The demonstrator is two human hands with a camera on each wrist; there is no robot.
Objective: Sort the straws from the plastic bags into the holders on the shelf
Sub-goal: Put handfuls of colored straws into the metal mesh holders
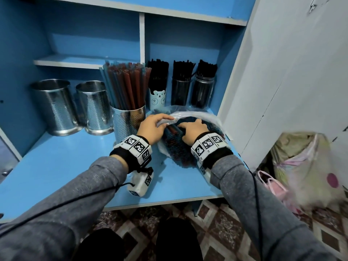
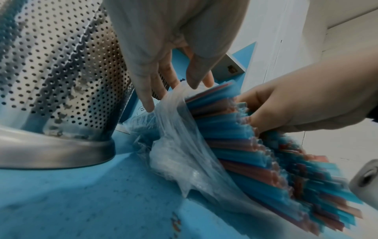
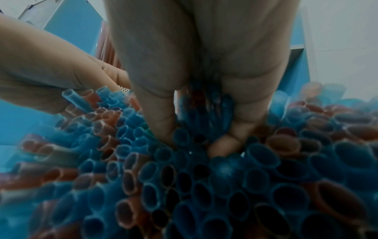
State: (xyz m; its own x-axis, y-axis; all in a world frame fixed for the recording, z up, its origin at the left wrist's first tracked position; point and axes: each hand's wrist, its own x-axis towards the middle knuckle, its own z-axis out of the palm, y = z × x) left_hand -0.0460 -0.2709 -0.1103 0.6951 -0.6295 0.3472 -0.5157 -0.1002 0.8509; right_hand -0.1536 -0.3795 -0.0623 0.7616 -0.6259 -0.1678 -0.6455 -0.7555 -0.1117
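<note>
Two hands at work, left hand pinching plastic bag, right hand gripping straws

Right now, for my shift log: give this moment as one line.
step: pulling straws | left hand: pinches plastic bag open | right hand: grips blue and red straws

The right hand digs fingers into blue and red straws (open ends facing the camera).
</note>
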